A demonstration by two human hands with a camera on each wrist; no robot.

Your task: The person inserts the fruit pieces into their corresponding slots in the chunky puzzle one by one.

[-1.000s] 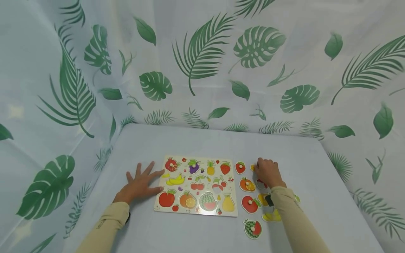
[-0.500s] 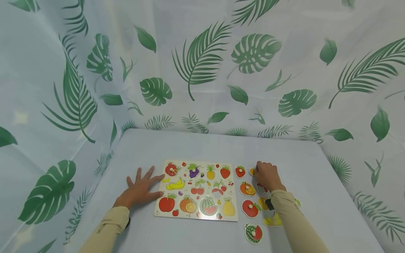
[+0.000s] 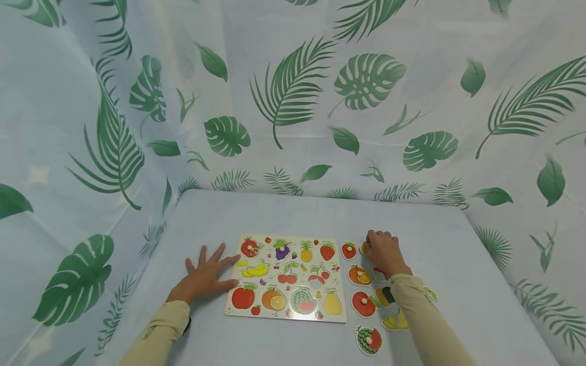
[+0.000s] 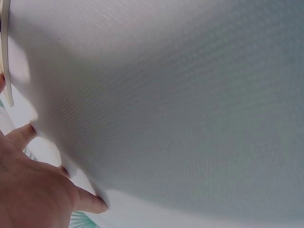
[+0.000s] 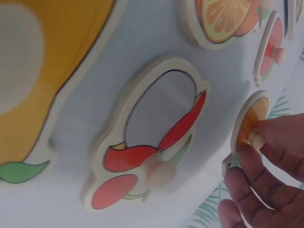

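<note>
On the table lies a fruit peg puzzle board (image 3: 342, 316), with knobbed pomegranate (image 3: 248, 247) and grape (image 3: 281, 250) pieces in its top row. My left hand (image 3: 203, 279) is spread flat at the board's left side, thumb and index fingertips at its edge. Beyond the right edge, my right hand (image 3: 386, 254) pinches the small wooden knob (image 5: 256, 140) of a yellow-orange puzzle piece (image 5: 247, 118) between thumb and fingers. In the head view that hand covers most of the piece. A red cherry piece (image 5: 123, 159) lies near it in the right wrist view.
Loose pieces lie right of the board: strawberry (image 3: 349, 250), orange (image 3: 360, 275), a red apple-like one (image 3: 363, 304), watermelon (image 3: 369, 340) and banana (image 3: 397, 321). My right sleeve (image 3: 426, 320) partly covers others. A leaf-print cloth (image 3: 293, 127) hangs behind the table.
The head view has tilted slightly upward, so everything on the table sits lower in it. My right hand keeps its pinch at the piece, shifted slightly left; the left hand stays at the board's edge.
</note>
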